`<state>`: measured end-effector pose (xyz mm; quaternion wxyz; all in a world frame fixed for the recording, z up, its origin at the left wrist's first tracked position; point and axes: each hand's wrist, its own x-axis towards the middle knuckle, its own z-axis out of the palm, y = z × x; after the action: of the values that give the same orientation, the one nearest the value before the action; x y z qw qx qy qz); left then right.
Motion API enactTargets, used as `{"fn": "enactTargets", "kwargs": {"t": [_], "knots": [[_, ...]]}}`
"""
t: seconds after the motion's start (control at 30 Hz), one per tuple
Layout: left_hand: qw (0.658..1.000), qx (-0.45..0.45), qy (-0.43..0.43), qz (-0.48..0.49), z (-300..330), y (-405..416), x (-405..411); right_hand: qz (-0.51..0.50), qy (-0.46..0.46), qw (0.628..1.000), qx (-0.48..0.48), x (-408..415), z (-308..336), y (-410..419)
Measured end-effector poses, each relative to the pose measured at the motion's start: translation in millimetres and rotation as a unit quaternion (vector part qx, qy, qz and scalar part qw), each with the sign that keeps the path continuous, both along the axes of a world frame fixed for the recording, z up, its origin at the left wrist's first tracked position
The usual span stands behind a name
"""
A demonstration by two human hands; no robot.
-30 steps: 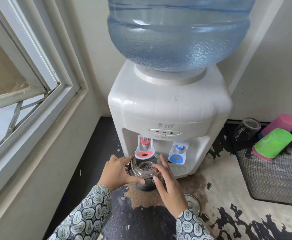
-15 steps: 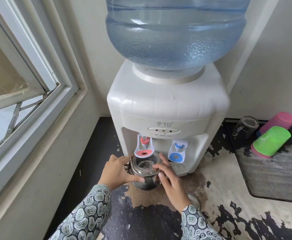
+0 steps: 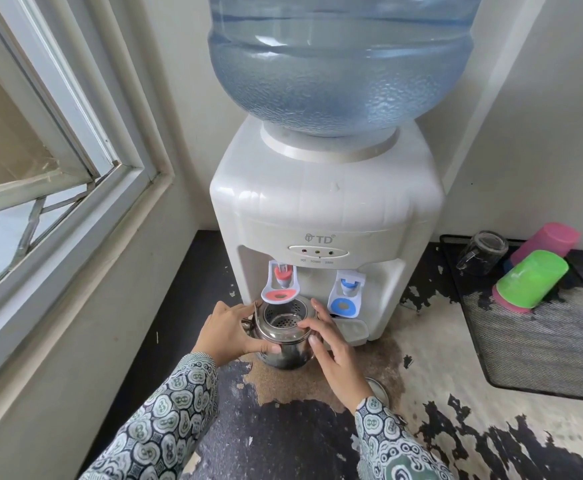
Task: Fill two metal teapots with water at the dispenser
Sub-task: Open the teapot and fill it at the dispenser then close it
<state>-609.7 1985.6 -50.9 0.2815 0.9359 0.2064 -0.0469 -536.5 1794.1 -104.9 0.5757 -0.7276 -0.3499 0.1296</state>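
- White countertop water dispenser [image 3: 324, 202] stands in the corner, carrying a large blue water bottle [image 3: 342, 64] inverted on top.
- Front panel reads "TD" with a small logo to the left of the letters. Below it sits a strip of three indicator dots; the tiny captions under them are too small to read with confidence.
- Two taps: red tap [image 3: 280, 282] on the left side, blue tap [image 3: 345, 294] on the right side.
- Metal teapot [image 3: 283, 344] stands upright on the counter directly under the red tap, lid off, perforated strainer basket visible inside the mouth. Whether water is flowing I cannot tell.
- Left hand [image 3: 229, 330] grasps the teapot's left flank, thumb curled across the front of the body, fingers wrapped toward the back.
- Right hand [image 3: 331, 351] lies against the teapot's right side and rim, fingers spread and mostly straight, touching rather than clasping.
- Round metal lid [image 3: 380, 389] lies flat on the counter just beside the right wrist, partly hidden by it.
- Both sleeves carry a green-grey patterned print.
- Counter surface is worn, dark coating peeling in patches.
- Black mesh tray [image 3: 539, 341] to the right holds a clear glass mug [image 3: 482, 252], a pink cup [image 3: 546, 244] and a green cup [image 3: 532, 278], all tipped on their sides.
- Window frame [image 3: 75, 188] on the left wall.
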Motion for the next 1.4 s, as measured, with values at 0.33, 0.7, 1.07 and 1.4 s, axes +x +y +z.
{"fn": "enactTargets", "kwargs": {"t": [0.33,0.7,1.07,1.4], "knots": [[0.996,-0.073,0.037,0.039,8,-7,-2,0.024,-0.033,0.997,-0.063,-5,17,-7],[0.997,-0.069,0.034,0.030,3,1,-1,-0.044,-0.060,0.997,-0.020,0,100,8],[0.998,-0.047,0.029,0.015,-5,4,-3,-0.130,-0.048,0.990,0.021,-10,109,42],[0.999,-0.010,0.008,-0.043,-6,9,-2,-0.144,0.035,0.989,-0.003,-17,108,45]]}}
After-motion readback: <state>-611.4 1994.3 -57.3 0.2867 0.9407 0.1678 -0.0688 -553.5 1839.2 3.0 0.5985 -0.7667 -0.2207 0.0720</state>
